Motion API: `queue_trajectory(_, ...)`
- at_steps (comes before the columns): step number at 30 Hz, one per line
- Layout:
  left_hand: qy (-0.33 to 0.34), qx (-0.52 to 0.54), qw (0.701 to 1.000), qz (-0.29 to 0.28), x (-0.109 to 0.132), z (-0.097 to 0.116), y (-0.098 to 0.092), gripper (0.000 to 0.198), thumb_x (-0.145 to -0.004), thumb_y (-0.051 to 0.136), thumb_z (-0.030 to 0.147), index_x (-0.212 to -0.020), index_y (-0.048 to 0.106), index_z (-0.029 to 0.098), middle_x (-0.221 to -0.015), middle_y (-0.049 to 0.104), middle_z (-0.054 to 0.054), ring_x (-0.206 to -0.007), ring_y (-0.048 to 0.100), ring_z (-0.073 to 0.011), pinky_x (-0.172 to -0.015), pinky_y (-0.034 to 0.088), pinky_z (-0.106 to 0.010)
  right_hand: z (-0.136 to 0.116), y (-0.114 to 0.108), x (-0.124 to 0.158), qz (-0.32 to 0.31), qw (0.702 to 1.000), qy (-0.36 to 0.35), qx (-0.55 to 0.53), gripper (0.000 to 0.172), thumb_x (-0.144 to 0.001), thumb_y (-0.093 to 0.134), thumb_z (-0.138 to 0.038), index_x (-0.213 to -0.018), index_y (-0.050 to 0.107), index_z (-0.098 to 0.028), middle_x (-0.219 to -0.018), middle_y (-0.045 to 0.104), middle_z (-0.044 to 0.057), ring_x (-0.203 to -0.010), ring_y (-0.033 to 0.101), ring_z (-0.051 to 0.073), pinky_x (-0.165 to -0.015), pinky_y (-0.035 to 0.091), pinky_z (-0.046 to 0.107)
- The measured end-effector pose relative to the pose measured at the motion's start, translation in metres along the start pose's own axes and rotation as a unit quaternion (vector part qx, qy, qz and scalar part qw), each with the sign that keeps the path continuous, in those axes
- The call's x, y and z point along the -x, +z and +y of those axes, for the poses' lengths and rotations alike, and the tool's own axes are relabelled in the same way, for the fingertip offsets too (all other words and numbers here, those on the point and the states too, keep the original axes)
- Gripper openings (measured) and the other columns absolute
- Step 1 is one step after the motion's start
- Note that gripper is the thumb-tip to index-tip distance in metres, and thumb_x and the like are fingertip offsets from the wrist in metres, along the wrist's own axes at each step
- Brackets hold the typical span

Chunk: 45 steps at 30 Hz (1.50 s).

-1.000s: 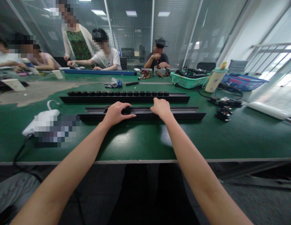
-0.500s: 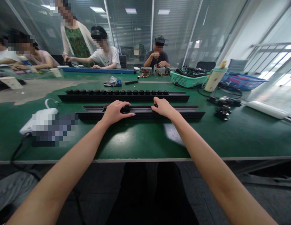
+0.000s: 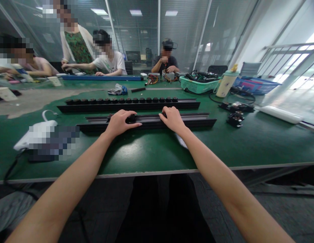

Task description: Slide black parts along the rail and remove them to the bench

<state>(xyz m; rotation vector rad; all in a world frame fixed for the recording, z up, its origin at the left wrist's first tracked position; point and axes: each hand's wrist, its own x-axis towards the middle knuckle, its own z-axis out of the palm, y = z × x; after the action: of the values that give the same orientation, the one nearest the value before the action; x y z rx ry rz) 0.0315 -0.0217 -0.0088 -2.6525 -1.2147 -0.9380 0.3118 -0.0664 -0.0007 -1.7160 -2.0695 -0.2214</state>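
The left forearm (image 3: 63, 182) and right forearm (image 3: 223, 175) are bare, slim and smooth, narrowing toward the wrists. The left hand (image 3: 120, 123) and right hand (image 3: 173, 118) are bare as well, with slender fingers. Dark trousers (image 3: 147, 209) show below the front edge of the worktop (image 3: 147, 155), plain black as far as the dim light lets one tell.

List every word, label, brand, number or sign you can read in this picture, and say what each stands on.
None can be read.
The pink print in the blue basket is too blurred to read.
The dark print on a co-worker's white T-shirt is too blurred to read.
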Motion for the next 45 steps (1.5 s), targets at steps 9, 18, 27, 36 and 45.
queue_trajectory(9,0.007,0.002,1.0,0.001,0.0002,0.0004,-0.0005,0.064,-0.081,0.066,0.075,-0.119,0.072,0.024,-0.114,0.073,-0.011,-0.108,0.064,-0.031,-0.097,0.049,-0.043,0.0001,-0.0006,-0.0001,0.006,1.0,-0.005,0.0,0.028,-0.104,0.046,-0.034,-0.11,0.065,-0.015,-0.11,0.072,0.014,-0.108,0.057,0.029,-0.093,0.038,0.037)
queue_trajectory(18,-0.007,0.009,1.0,-0.008,-0.0008,0.0011,-0.0015,0.063,-0.08,0.066,0.076,-0.118,0.072,0.026,-0.114,0.074,-0.01,-0.109,0.063,-0.0316,-0.098,0.049,-0.044,-0.0022,-0.0036,0.0011,0.005,1.0,0.002,-0.003,0.029,-0.105,0.045,-0.033,-0.11,0.066,-0.015,-0.11,0.072,0.015,-0.108,0.056,0.029,-0.093,0.038,0.037)
queue_trajectory(27,-0.001,0.008,1.0,-0.002,-0.0002,-0.0005,-0.0008,0.064,-0.08,0.067,0.076,-0.118,0.072,0.024,-0.115,0.073,-0.011,-0.109,0.064,-0.0313,-0.097,0.05,-0.043,-0.0017,-0.0029,0.0001,0.011,1.0,0.008,-0.001,0.029,-0.104,0.045,-0.033,-0.109,0.067,-0.015,-0.109,0.072,0.015,-0.107,0.057,0.029,-0.094,0.039,0.037)
queue_trajectory(36,-0.005,0.005,1.0,-0.008,-0.0004,0.0009,-0.0017,0.065,-0.08,0.065,0.077,-0.119,0.072,0.025,-0.115,0.073,-0.011,-0.109,0.063,-0.0314,-0.098,0.049,-0.044,0.0012,-0.0033,-0.0002,0.011,1.0,0.013,-0.002,0.027,-0.103,0.047,-0.032,-0.107,0.067,-0.015,-0.107,0.072,0.015,-0.106,0.057,0.029,-0.093,0.039,0.038)
queue_trajectory(45,0.008,-0.004,1.0,0.0,0.0001,-0.0017,-0.0001,0.066,-0.082,0.065,0.076,-0.12,0.072,0.023,-0.114,0.074,-0.011,-0.108,0.064,-0.0308,-0.097,0.049,-0.042,0.0033,0.0,-0.0008,0.035,0.999,0.011,-0.004,0.024,-0.102,0.051,-0.03,-0.103,0.069,-0.014,-0.104,0.074,0.015,-0.103,0.059,0.03,-0.089,0.04,0.037)
